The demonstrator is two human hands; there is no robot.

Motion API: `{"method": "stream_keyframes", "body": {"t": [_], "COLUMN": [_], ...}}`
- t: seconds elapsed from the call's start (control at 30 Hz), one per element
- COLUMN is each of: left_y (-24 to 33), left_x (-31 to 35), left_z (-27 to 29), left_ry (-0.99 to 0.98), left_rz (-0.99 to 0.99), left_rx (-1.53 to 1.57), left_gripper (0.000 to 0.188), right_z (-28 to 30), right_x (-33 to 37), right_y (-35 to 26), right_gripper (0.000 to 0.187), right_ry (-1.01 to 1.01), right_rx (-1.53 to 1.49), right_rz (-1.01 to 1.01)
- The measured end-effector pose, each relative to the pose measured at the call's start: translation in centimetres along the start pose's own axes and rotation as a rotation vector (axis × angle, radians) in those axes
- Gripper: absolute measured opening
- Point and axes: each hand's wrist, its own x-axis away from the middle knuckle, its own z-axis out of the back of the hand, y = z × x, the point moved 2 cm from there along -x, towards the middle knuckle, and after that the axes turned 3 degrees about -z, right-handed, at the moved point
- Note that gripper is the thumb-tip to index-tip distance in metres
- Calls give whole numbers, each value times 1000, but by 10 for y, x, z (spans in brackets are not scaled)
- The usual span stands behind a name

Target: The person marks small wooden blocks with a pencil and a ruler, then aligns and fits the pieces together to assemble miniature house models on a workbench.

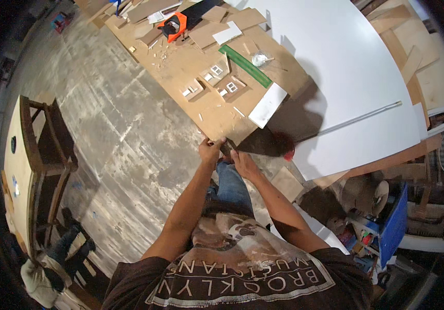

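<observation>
Both hands meet at the near edge of the brown worktop (pixel 191 67): left hand (pixel 209 151) and right hand (pixel 242 163) pinch a small dark piece (pixel 226 148). Best w/ firm grip, elbows tucked, fingers off the edge.

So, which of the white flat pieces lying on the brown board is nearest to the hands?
The long white rectangular strip near the board's near edge, just below the green ruler. The other white piece lies much farther away, beside the orange tool.
</observation>
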Motion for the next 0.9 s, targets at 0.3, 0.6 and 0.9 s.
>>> {"method": "stream_keyframes", "body": {"t": [0.3,0.6,0.9], "left_y": [-7,-8,-9], "left_x": [-5,2,17], "left_z": [4,8,9], "left_ry": [16,-16,-38], "left_rz": [-34,33,-33], "left_rx": [-36,-113,10], "left_gripper": [46,52,61], "right_z": [-4,-13,54], "right_x": [-7,3,30], "right_y": [-4,-4,-36], "right_gripper": [51,60,58], "right_ry": [-63,37,17], "right_rx": [30,2,-95], "right_rz": [-99,-88,-141]}}
